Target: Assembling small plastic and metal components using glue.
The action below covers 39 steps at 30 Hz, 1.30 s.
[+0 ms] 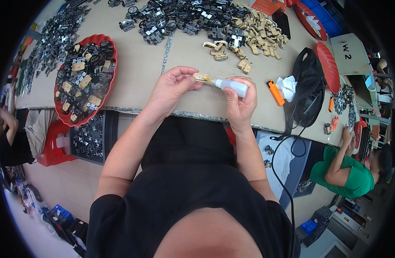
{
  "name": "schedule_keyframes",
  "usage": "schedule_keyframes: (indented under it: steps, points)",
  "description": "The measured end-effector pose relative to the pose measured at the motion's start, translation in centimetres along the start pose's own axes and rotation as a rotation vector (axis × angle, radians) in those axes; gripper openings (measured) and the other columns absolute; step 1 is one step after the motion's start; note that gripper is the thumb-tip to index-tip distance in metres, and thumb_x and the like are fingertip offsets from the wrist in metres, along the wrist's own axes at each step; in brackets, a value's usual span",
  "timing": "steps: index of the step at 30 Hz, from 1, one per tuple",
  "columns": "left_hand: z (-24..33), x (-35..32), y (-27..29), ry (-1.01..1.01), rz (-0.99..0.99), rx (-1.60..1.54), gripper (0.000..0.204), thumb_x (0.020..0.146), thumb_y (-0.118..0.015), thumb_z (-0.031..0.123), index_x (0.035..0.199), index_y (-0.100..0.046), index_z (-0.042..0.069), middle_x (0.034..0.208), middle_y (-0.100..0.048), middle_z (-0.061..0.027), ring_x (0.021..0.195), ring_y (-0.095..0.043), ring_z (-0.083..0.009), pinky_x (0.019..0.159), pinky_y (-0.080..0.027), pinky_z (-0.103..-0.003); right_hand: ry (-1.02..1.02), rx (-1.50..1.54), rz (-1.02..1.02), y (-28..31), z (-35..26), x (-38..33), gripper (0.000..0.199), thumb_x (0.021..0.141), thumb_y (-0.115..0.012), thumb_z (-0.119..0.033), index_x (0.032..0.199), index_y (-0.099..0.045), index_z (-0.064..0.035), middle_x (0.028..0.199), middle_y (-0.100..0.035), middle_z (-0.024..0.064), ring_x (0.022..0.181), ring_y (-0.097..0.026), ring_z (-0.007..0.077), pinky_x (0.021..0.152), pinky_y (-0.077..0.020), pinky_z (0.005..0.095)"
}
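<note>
My left hand (175,88) pinches a small tan plastic part (200,76) between thumb and fingers, above the table's front edge. In my right hand (242,103), closed around it, is a small whitish squeeze bottle (234,87) lying nearly level. Its thin yellowish nozzle (209,80) points left and reaches the tan part; whether the tip touches it I cannot tell. Loose tan parts (259,34) of a similar colour lie in a heap beyond my hands. Next to them is a large pile of dark parts with small black wheels (180,17).
A red scalloped tray (113,75) of dark and tan pieces stands at the left. Small metal parts (55,38) spread behind it. On the right lie an orange lighter (275,92), crumpled tissue (287,88) and a black bag (309,94). A co-worker in green (345,172) sits further right.
</note>
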<state>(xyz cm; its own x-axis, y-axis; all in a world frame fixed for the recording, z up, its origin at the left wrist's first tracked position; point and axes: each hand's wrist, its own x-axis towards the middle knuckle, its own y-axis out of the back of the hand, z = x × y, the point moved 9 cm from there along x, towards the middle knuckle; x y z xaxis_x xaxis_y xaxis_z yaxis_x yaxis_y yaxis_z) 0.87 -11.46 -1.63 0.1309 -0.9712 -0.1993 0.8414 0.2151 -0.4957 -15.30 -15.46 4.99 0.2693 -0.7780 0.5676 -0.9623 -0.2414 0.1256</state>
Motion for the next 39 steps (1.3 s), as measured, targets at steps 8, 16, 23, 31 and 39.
schedule_keyframes:
  steps: [8, 16, 23, 31, 39]
  points:
    - [0.0, 0.1, -0.2, -0.017, -0.019, 0.002, 0.022, 0.086, -0.054, 0.003, 0.106, -0.052, -0.004, 0.095, -0.061, -0.0110, 0.085, -0.060, -0.0150, 0.083, -0.048, -0.026, -0.470, 0.710, 0.307, 2.5, 4.1, 0.0, 0.027, 0.080, -0.060, 0.002, 0.103, -0.046, -0.0002, 0.095, -0.056, 0.0117, 0.079, -0.058, 0.0177, 0.073, -0.0486, 0.0292]
    - [-0.2, 0.1, -1.2, 0.054, -0.039, 0.021, 0.024, 0.086, -0.053, 0.002, 0.109, -0.052, -0.005, 0.095, -0.060, -0.0113, 0.086, -0.060, -0.0149, 0.082, -0.048, -0.026, -0.450, 0.290, 0.289, 8.0, 5.1, 0.3, 0.037, 0.074, -0.065, 0.007, 0.105, -0.046, 0.0008, 0.097, -0.056, 0.0083, 0.090, -0.055, 0.0135, 0.080, -0.0454, 0.0238]
    - [-0.8, 0.2, -4.2, 0.108, -0.126, 0.008, 0.026, 0.086, -0.053, 0.003, 0.111, -0.051, -0.005, 0.097, -0.059, -0.0106, 0.087, -0.059, -0.0151, 0.082, -0.047, -0.026, -0.480, 0.186, 0.293, 8.8, 6.2, -0.5, 0.037, 0.073, -0.067, 0.003, 0.104, -0.046, 0.0010, 0.099, -0.055, 0.0094, 0.092, -0.054, 0.0133, 0.083, -0.0434, 0.0246]
    - [-0.2, 0.1, -7.1, 0.130, -0.233, -0.015, 0.026, 0.086, -0.055, 0.007, 0.111, -0.054, -0.003, 0.096, -0.061, -0.0094, 0.083, -0.060, -0.0131, 0.080, -0.049, -0.025, -0.398, 0.190, 0.128, 5.4, 1.3, -1.4, 0.030, 0.090, -0.051, -0.012, 0.116, -0.048, 0.0034, 0.099, -0.054, 0.0070, 0.086, -0.050, 0.0097, 0.077, -0.0404, 0.0236]
    - [0.1, 1.0, -8.0, 0.099, -0.260, 0.069, 0.025, 0.087, -0.054, 0.007, 0.111, -0.054, -0.002, 0.092, -0.063, -0.0079, 0.080, -0.060, -0.0116, 0.077, -0.050, -0.027, -0.753, 0.913, -0.138, -0.5, 4.0, -2.6, 0.042, 0.093, -0.047, -0.022, 0.123, -0.044, 0.0063, 0.096, -0.055, 0.0053, 0.078, -0.046, 0.0089, 0.070, -0.0373, 0.0223]
